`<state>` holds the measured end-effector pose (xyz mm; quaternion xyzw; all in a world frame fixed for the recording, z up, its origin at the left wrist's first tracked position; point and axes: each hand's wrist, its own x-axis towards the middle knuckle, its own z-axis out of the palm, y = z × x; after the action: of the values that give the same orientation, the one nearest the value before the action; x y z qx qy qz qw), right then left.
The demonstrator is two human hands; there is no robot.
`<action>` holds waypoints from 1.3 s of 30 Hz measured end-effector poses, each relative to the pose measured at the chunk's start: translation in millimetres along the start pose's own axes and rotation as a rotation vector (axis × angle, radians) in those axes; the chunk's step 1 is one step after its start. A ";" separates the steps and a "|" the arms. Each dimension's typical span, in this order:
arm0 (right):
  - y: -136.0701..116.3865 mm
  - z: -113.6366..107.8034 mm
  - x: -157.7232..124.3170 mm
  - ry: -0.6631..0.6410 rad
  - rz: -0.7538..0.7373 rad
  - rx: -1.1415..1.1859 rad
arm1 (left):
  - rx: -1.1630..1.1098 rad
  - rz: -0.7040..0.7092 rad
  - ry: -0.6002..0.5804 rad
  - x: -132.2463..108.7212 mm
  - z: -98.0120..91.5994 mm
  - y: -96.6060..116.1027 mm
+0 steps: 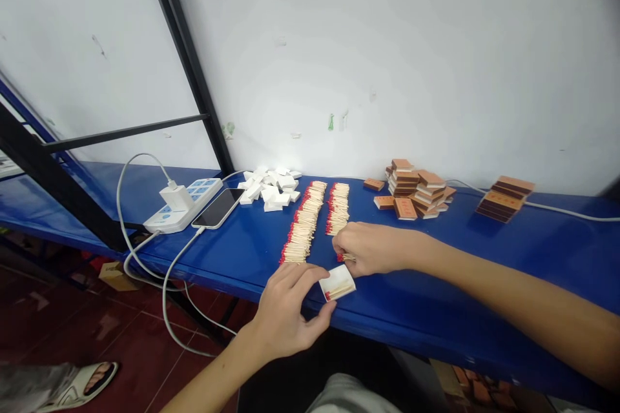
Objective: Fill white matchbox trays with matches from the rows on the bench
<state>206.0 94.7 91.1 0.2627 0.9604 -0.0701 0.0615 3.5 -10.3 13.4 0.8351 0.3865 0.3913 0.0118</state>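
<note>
My left hand (285,310) pinches a small white matchbox tray (338,284) at the front edge of the blue table (436,297); some red-tipped matches lie in the tray. My right hand (372,248) is closed on a small bunch of red-tipped matches (346,257) just above the tray. Behind the hands lie two long rows of matches, a left row (304,222) and a shorter right row (338,208).
A heap of empty white trays (270,187) lies further back. Brown matchbox sleeves are stacked at the right (414,188) and far right (504,198). A phone (219,208), a power strip with charger (181,205) and cables sit at the left. A sandalled foot (92,379) shows on the floor.
</note>
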 end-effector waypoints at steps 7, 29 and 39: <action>1.5 -20.6 -9.1 0.052 0.006 0.137 | 0.021 -0.063 -0.020 -0.4 1.4 -0.5; -25.9 -11.4 -6.9 -0.005 -0.179 0.228 | 0.078 -0.065 -0.036 1.3 0.8 2.3; -24.6 -29.6 -15.1 0.095 -0.174 0.308 | 0.097 -0.019 -0.012 2.3 -1.3 4.7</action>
<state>203.9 71.2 125.0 0.1880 0.9592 -0.2088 -0.0313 6.5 -12.5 17.3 0.8332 0.4129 0.3670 -0.0229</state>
